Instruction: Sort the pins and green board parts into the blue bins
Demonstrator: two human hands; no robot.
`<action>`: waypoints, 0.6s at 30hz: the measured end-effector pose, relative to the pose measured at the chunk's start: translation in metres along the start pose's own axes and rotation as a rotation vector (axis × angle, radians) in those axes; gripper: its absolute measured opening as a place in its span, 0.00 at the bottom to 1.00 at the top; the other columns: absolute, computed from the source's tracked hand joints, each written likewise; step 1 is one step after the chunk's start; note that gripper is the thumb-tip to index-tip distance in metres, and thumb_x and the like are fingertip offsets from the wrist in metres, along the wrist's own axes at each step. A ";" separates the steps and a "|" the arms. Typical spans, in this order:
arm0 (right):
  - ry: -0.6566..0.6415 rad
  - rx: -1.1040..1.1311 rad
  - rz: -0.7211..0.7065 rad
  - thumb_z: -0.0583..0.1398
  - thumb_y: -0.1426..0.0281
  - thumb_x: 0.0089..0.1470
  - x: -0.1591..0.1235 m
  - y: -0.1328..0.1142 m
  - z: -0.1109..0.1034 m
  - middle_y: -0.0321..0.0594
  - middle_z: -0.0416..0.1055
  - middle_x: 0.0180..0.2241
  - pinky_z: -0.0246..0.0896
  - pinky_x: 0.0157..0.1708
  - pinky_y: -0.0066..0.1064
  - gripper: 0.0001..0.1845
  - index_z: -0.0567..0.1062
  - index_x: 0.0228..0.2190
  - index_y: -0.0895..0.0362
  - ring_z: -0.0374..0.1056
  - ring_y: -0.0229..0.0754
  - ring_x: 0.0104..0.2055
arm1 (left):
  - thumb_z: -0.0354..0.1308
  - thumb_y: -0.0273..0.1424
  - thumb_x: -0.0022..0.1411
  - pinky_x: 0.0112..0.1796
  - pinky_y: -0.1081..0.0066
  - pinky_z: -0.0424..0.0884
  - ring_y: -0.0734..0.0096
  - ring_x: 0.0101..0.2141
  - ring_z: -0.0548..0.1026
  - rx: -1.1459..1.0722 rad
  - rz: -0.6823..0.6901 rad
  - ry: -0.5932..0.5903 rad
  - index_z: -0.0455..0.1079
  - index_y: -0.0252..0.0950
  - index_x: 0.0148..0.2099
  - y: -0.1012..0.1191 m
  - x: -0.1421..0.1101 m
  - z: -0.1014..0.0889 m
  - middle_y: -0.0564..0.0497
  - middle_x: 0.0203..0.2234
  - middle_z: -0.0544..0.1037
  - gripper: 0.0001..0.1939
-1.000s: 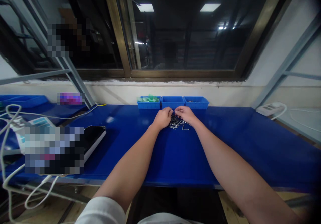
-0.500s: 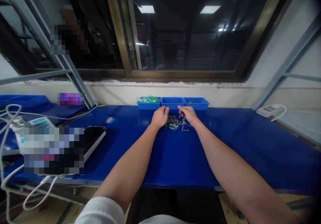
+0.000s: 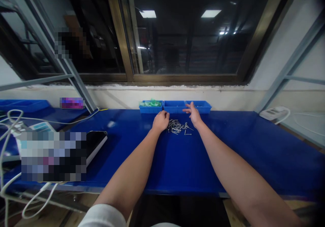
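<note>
A loose pile of shiny metal screws or nails [image 3: 176, 126] lies on the blue tabletop; their heads are too small to tell which. My left hand [image 3: 160, 121] rests at the pile's left edge with its fingers curled together, and whatever they may hold is hidden. Just in front of the bins, my right hand [image 3: 194, 113] is raised, fingers spread and holding nothing. Its fingertips reach the border between the middle blue bin [image 3: 174, 109] and the right blue bin [image 3: 205, 109]. A tiny light speck shows inside the middle bin.
Left of these stands a blue bin with green pieces [image 3: 151, 104]. A black-topped device [image 3: 98, 140], partly blurred out, and white cables [image 3: 19, 179] occupy the table's left side. A white power strip [image 3: 273, 113] sits at the far right. Grey metal posts [image 3: 82, 93] rise by the window.
My right hand has moved from the pile up toward the bins and its fingers have opened, letting go of a thin metal piece. My left hand stays beside the pile.
</note>
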State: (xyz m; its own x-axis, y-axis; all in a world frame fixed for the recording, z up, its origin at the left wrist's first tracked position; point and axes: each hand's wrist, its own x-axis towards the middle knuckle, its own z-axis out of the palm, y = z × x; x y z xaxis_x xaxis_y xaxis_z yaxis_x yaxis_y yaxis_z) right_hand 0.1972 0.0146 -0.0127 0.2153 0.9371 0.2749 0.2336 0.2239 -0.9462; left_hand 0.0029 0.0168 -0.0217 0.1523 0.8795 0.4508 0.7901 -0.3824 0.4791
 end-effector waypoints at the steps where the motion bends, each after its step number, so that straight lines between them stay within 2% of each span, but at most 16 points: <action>1: 0.024 -0.074 -0.005 0.40 0.45 0.51 0.000 0.000 -0.001 0.45 0.75 0.35 0.59 0.35 0.30 0.38 0.72 0.43 0.60 0.67 0.44 0.39 | 0.43 0.38 0.63 0.43 0.67 0.65 0.63 0.41 0.72 0.008 0.007 -0.026 0.68 0.36 0.43 0.000 0.000 0.000 0.45 0.39 0.74 0.16; 4: 0.016 -0.409 0.019 0.51 0.51 0.49 -0.003 -0.002 -0.003 0.43 0.74 0.30 0.58 0.37 0.31 0.25 0.76 0.29 0.58 0.68 0.45 0.37 | 0.44 0.39 0.62 0.46 0.66 0.64 0.62 0.44 0.71 0.029 0.054 -0.113 0.68 0.36 0.47 0.001 -0.002 0.001 0.44 0.43 0.73 0.18; 7: -0.044 -0.724 0.111 0.57 0.58 0.43 -0.008 -0.009 -0.006 0.47 0.74 0.30 0.59 0.36 0.34 0.16 0.76 0.25 0.58 0.69 0.50 0.38 | 0.44 0.41 0.62 0.49 0.67 0.62 0.62 0.47 0.69 0.034 0.129 -0.188 0.67 0.36 0.50 0.003 -0.004 0.002 0.44 0.47 0.71 0.21; 11: -0.065 -0.934 0.238 0.59 0.57 0.39 -0.013 -0.020 -0.009 0.57 0.72 0.37 0.60 0.33 0.38 0.23 0.77 0.34 0.62 0.69 0.56 0.39 | 0.42 0.43 0.62 0.50 0.67 0.61 0.61 0.50 0.68 0.042 0.175 -0.273 0.66 0.36 0.52 0.007 -0.008 0.002 0.44 0.50 0.70 0.24; 14: -0.120 -0.981 0.276 0.59 0.55 0.39 -0.014 -0.027 -0.009 0.58 0.72 0.37 0.61 0.32 0.39 0.26 0.76 0.36 0.62 0.69 0.56 0.38 | 0.39 0.47 0.61 0.52 0.65 0.58 0.60 0.53 0.64 0.055 0.164 -0.348 0.64 0.35 0.54 0.011 -0.010 -0.001 0.43 0.53 0.67 0.28; 18: -0.248 -0.986 0.306 0.59 0.57 0.39 -0.016 -0.029 -0.006 0.55 0.73 0.31 0.61 0.30 0.36 0.22 0.77 0.32 0.61 0.70 0.53 0.34 | 0.43 0.58 0.52 0.57 0.56 0.47 0.55 0.61 0.48 0.104 0.186 -0.515 0.53 0.38 0.62 0.016 -0.014 -0.009 0.43 0.61 0.53 0.41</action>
State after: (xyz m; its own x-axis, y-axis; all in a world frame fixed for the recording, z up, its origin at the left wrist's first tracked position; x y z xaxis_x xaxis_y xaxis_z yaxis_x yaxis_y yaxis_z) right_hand 0.1924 -0.0084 0.0117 0.2214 0.9702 -0.0989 0.8918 -0.2424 -0.3819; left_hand 0.0082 -0.0042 -0.0129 0.5449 0.8345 0.0819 0.7727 -0.5376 0.3375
